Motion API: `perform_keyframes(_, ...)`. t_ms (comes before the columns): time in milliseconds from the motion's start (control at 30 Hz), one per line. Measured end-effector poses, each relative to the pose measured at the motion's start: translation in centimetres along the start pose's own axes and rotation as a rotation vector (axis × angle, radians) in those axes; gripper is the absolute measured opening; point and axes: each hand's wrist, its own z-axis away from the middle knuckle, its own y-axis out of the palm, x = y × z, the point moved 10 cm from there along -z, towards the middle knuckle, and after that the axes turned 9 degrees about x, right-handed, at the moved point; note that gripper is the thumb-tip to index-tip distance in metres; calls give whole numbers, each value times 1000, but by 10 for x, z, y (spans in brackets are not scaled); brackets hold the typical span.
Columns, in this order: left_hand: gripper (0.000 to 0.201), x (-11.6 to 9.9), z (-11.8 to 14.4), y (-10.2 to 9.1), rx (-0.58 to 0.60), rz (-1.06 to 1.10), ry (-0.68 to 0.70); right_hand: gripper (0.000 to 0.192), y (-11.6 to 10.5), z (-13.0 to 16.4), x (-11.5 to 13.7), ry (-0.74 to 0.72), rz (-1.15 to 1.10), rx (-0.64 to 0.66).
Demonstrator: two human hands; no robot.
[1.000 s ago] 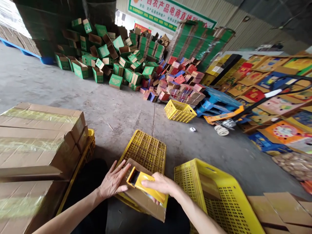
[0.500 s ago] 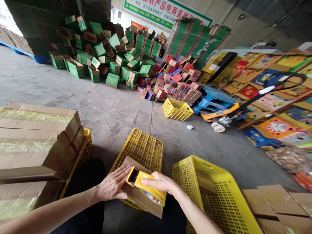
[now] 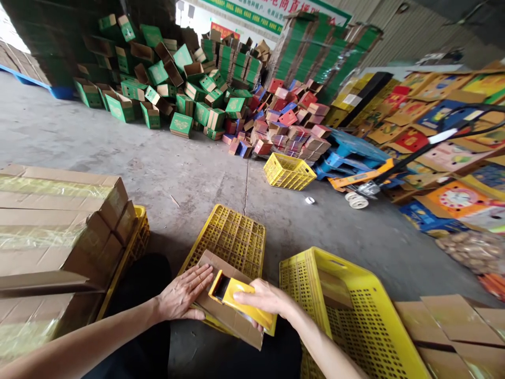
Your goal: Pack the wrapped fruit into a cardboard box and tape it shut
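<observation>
My right hand (image 3: 264, 301) grips a yellow tape dispenser (image 3: 246, 304), its dark front end low over a brown cardboard box (image 3: 240, 323). Fingers stretched out, my left hand (image 3: 186, 293) lies flat against the box's left part. The box rests at a slant on a yellow plastic crate (image 3: 236, 234) whose grid face points up, between my knees. Whether the dispenser's front touches the cardboard, I cannot tell.
Taped cardboard boxes (image 3: 51, 226) are stacked at my left on another crate. To the right stand a yellow crate (image 3: 355, 268) with cardboard inside and more boxes (image 3: 453, 321). Beyond lie green cartons (image 3: 181, 125), blue pallets (image 3: 351, 150) and a pallet jack (image 3: 366, 179).
The tape dispenser has moved slightly right along the box in my right hand, away from my left fingertips. My left hand stays nearly still. The view has shifted a little.
</observation>
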Motion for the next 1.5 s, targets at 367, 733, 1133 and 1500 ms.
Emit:
perform_keyframes(367, 121, -25, -15, -3, 0, -57, 6, 36, -2, -2, -1, 29, 0, -24)
perform_keyframes(733, 120, -21, -14, 5, 25, -91, 13, 36, 1, 8, -11, 18, 11, -7)
perform_keyframes(1133, 120, -30, -21, 3, 27, -66, -16, 35, -8, 12, -32, 55, 1, -9)
perform_keyframes(1500, 121, -42, -40, 15, 24, -62, 64, 36, -12, 11, -33, 35, -10, -35)
